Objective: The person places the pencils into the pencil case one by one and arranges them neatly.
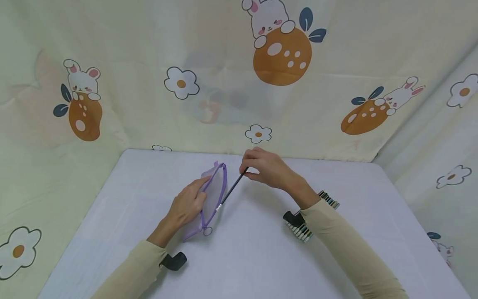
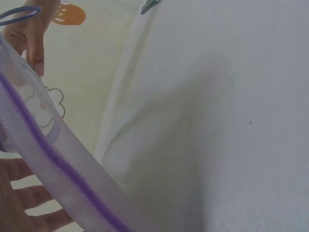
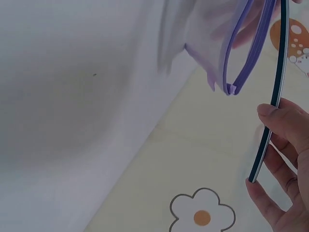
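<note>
A see-through purple mesh zip pouch (image 1: 214,192) stands tilted on the table with its zipped mouth spread. My left hand (image 1: 189,203) grips its left side; in the left wrist view fingers (image 2: 34,195) show behind the mesh (image 2: 72,159). My right hand (image 1: 267,168), to the right of the pouch, pinches a slim dark pencil (image 1: 236,185) near its upper end. The pencil (image 3: 277,82) has dark green and silver sides in the right wrist view. It slants down to the pouch's right rim; whether its tip is inside cannot be told.
A row of several dark and pale striped pencils (image 1: 300,232) lies on the white table (image 1: 254,257), partly hidden under the right forearm. A ring pull (image 1: 207,231) hangs at the pouch's near end. A patterned curtain (image 1: 220,50) stands behind the table.
</note>
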The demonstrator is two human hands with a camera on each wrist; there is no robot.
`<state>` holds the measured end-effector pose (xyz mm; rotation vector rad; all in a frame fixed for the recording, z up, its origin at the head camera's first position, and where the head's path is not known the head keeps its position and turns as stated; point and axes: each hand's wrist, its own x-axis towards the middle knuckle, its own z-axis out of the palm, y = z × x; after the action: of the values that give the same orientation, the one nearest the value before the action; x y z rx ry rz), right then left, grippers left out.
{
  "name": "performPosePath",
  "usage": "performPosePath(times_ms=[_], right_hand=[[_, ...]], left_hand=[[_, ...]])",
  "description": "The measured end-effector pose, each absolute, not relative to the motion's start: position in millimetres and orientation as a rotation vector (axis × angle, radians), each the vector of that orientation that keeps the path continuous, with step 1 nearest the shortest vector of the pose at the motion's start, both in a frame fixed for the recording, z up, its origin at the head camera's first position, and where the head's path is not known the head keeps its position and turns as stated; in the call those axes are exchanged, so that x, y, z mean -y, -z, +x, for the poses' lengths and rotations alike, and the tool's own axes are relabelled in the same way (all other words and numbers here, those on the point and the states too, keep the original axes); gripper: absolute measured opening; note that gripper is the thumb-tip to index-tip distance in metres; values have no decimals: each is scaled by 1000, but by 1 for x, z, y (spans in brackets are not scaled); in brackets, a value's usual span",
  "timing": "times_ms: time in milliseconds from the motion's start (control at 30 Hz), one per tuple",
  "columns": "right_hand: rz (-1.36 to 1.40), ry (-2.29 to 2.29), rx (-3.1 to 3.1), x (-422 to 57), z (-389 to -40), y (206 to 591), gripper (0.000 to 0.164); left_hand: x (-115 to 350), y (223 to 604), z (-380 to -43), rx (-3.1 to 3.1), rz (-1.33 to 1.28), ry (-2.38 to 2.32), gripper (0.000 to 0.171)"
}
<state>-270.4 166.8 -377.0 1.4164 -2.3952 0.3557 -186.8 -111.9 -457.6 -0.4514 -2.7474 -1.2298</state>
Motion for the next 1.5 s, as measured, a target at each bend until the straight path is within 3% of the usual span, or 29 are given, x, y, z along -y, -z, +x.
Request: performPosePath(times_ms=[1500], right_hand=[[1725,-353,2501,-100,-266,393,18]], left_hand=[[114,459,-188,2714,-423,1287,53]])
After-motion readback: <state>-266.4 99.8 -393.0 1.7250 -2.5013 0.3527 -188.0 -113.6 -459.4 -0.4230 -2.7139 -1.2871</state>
